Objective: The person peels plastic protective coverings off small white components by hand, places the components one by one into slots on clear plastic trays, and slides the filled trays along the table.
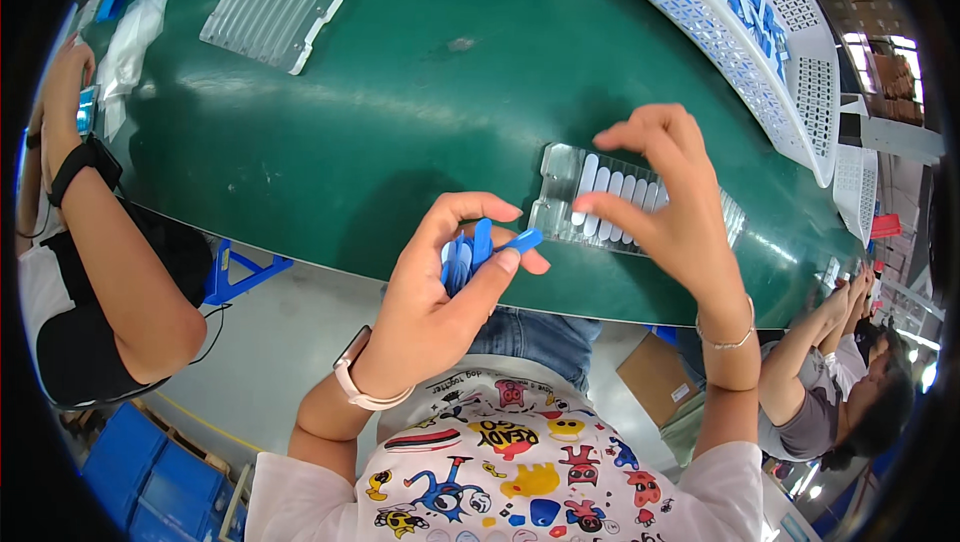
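My left hand (412,297) is closed around a bunch of small blue flat sticks (460,260) with rounded ends. One blue stick (525,241) juts out between its thumb and fingers, pointing right. My right hand (690,217) is over a clear slotted plastic tray (553,180), thumb and fingers apart, with nothing visible between them. White rounded sticks (602,202) lie side by side in the tray's slots, several in a row. The right thumb tip overlaps the leftmost ones; whether it touches them I cannot tell. The hand hides part of the tray's right side.
Another clear slotted tray (268,17) lies at the far left of the green table (420,72). A white perforated basket (700,27) full of blue and white sticks stands far right. Clear plastic bags (135,37) lie near a co-worker's arm (120,252); another person sits right.
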Demonstrator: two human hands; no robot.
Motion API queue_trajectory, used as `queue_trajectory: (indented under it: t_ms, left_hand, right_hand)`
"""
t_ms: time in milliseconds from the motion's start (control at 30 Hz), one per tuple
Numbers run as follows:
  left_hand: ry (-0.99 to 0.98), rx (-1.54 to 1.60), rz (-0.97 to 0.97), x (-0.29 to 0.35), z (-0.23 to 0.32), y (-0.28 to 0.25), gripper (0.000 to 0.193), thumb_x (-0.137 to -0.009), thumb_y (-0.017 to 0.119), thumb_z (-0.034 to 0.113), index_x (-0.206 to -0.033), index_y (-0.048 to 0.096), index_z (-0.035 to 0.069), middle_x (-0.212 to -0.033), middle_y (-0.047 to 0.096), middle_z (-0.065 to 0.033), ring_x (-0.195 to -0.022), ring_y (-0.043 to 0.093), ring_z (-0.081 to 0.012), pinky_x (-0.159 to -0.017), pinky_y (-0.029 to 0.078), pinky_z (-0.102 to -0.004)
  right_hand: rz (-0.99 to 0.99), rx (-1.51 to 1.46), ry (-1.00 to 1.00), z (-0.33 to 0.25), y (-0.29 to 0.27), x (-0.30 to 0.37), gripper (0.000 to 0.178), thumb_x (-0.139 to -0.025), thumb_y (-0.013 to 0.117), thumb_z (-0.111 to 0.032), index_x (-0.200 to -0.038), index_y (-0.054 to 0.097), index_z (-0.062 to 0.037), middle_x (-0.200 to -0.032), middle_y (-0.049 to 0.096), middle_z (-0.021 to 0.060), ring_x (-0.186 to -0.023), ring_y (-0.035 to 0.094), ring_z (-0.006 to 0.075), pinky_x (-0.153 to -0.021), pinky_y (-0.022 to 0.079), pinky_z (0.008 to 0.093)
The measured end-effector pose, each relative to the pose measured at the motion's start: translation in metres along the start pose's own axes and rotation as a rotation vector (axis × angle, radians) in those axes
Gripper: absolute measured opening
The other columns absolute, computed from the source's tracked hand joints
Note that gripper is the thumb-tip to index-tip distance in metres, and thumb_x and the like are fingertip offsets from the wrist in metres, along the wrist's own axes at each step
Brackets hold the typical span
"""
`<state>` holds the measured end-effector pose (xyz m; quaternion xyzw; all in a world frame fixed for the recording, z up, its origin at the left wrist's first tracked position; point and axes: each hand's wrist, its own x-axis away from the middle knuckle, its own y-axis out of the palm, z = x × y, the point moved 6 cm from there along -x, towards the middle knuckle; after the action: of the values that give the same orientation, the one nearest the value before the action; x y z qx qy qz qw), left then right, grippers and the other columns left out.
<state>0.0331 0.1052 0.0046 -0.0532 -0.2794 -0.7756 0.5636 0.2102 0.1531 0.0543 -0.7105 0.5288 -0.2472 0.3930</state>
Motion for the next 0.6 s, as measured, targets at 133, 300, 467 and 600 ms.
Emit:
queue_trajectory:
  t_ms: [133,300,467,600]
  left_hand:
    - [-0.189,0.203,-0.187,0.0,0.0,0.011,0.027,-0.09,0.052,0.004,-0.116,0.042,0.002,-0.077,0.061,-0.0123,-0.048,0.039,-0.0037,-0.04,0.028,-0.0193]
    - [-0.355,0.351,-0.29,0.002,0.0,0.019,0.027,-0.093,0.05,0.007,-0.119,0.042,0.005,-0.076,0.06,-0.0078,-0.051,0.038,-0.0024,-0.043,0.029,-0.0177]
    - [0.113,-0.471,-0.1,0.002,0.011,0.001,0.028,-0.092,0.051,0.006,-0.119,0.051,0.003,-0.075,0.06,-0.011,-0.05,0.045,-0.008,-0.045,0.036,-0.0228]
    - [0.531,-0.95,-0.118,0.005,0.027,0.021,0.049,-0.085,0.056,0.003,-0.132,0.047,0.01,-0.072,0.057,-0.0101,-0.055,0.058,-0.0224,-0.053,0.048,-0.0306]
  right_hand:
    - [-0.093,-0.385,-0.211,-0.026,0.008,0.01,0.027,-0.067,0.078,-0.013,-0.091,0.068,-0.007,-0.092,0.062,0.0071,-0.08,0.058,0.0215,-0.069,0.048,0.0319]
    - [-0.065,-0.516,-0.204,-0.023,0.006,0.002,0.009,-0.076,0.07,-0.004,-0.084,0.067,-0.0046,-0.083,0.064,0.0067,-0.071,0.061,0.0195,-0.062,0.05,0.0294]
    - [-0.144,-0.3,0.004,0.003,-0.006,-0.03,0.023,-0.077,0.07,-0.007,-0.095,0.057,-0.0006,-0.077,0.062,0.0081,-0.068,0.059,0.018,-0.062,0.048,0.0291]
    - [-0.144,-0.204,-0.174,0.001,0.01,-0.034,0.025,-0.074,0.075,-0.012,-0.093,0.061,-0.0038,-0.082,0.06,0.005,-0.071,0.054,0.0166,-0.058,0.043,0.0288]
